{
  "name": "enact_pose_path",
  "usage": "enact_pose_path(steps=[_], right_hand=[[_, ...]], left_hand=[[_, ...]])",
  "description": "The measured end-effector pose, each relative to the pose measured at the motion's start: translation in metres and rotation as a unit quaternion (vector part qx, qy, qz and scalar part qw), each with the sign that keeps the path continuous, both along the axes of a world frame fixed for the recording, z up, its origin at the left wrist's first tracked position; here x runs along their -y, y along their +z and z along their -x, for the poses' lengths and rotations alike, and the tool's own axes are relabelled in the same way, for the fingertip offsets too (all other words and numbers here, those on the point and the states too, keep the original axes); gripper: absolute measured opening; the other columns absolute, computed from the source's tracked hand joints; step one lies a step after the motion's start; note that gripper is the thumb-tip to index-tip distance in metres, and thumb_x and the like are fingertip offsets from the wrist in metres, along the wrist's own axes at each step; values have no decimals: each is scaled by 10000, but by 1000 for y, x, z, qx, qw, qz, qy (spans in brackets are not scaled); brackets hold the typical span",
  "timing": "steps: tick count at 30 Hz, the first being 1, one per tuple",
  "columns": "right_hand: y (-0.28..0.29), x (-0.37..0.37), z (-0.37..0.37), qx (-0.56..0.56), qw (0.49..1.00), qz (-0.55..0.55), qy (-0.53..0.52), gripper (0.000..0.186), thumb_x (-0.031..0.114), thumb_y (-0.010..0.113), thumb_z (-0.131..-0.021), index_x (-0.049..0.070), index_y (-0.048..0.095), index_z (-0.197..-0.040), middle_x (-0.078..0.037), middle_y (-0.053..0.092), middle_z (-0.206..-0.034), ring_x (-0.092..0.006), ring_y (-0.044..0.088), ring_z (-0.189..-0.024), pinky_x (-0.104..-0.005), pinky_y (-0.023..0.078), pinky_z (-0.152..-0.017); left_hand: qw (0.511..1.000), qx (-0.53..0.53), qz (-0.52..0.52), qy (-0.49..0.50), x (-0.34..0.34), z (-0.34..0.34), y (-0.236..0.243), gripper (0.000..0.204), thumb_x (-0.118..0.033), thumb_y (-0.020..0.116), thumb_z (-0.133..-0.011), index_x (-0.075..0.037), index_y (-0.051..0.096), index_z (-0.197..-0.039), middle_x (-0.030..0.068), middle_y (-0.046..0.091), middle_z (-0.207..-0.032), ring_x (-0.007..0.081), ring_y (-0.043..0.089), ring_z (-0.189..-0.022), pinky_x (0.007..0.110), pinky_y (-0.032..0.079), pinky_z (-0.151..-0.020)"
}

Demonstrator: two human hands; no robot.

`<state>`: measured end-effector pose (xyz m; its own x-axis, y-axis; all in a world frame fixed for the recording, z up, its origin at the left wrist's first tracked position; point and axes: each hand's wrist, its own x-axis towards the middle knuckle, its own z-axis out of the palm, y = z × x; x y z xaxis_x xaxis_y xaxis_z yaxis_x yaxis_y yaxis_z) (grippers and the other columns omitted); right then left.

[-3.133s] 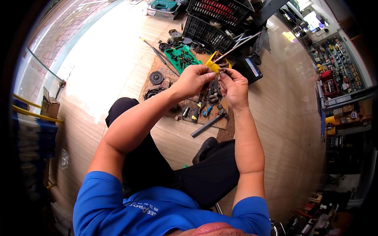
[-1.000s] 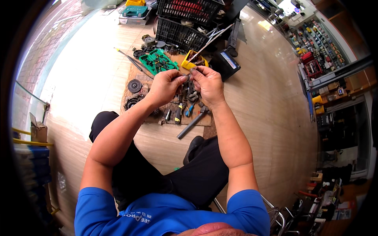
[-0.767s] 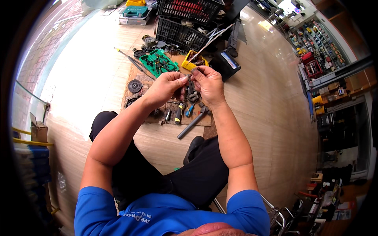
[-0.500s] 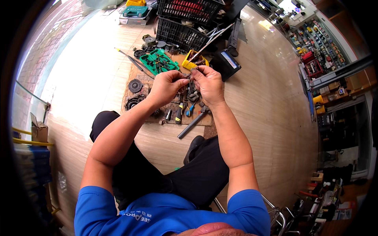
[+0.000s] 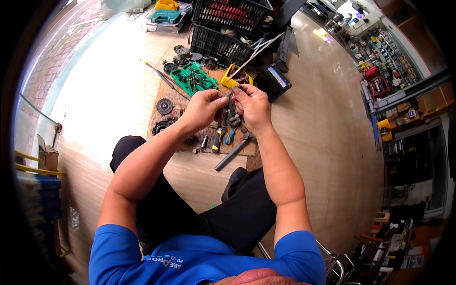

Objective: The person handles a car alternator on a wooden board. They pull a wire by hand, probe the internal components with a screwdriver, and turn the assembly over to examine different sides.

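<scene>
Close together above a sheet of cardboard (image 5: 186, 151) on the floor, both hands have their thumbs and fingers pinched. My left hand (image 5: 204, 109) closes on something small and dark that I cannot make out. Likewise my right hand (image 5: 253, 105) pinches at a small piece hidden by its fingers. Below them lie dark metal parts (image 5: 232, 118), a screwdriver with a blue handle (image 5: 230, 137), a black and yellow tool (image 5: 217, 140) and a hammer (image 5: 232, 153). Left of my hands are a round black pulley (image 5: 164, 106) and a dark round part (image 5: 163, 124).
Beyond the hands are an open green tool case (image 5: 194, 79), a yellow bin (image 5: 230, 81) of parts and a black battery-like box (image 5: 273, 81). Black crates (image 5: 221, 45) stand stacked at the back. Shelves of small goods (image 5: 384, 57) line the far right.
My hands have drawn slightly apart, still pinched. The floor things appear shifted a little right and down in the view.
</scene>
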<state>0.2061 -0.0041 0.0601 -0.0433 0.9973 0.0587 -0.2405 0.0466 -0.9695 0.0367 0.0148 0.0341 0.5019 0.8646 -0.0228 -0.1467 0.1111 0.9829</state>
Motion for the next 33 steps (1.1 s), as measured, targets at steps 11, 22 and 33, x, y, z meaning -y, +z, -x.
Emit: enact_pose_path(steps=[11,22,33], right_hand=[[-1,1,0,-17,1000,-1,8,134,161,668,-908,31,634,-917,31,587,-704,-13,452,-528,-159,325,-450],[-3,1,1,13,1000,3,-8,149,165,679,-902,24,638,-926,24,595,-710,-14,476,-542,-154,349,-460],[-1,1,3,9,1000,1,-12,159,178,682,-900,27,632,-905,31,579,-695,-11,455,-528,-155,335,-451]], left_hand=[[996,62,55,-37,3,-1,1,154,-175,616,-942,-26,586,-915,18,612,-741,99,594,-617,254,505,-573],[915,-180,-316,176,11,-2,-1,149,-138,694,-855,6,662,-876,95,624,-623,127,567,-541,295,457,-525],[982,-96,-125,105,14,-5,5,174,-131,664,-888,41,652,-868,80,627,-628,113,580,-549,278,461,-516]])
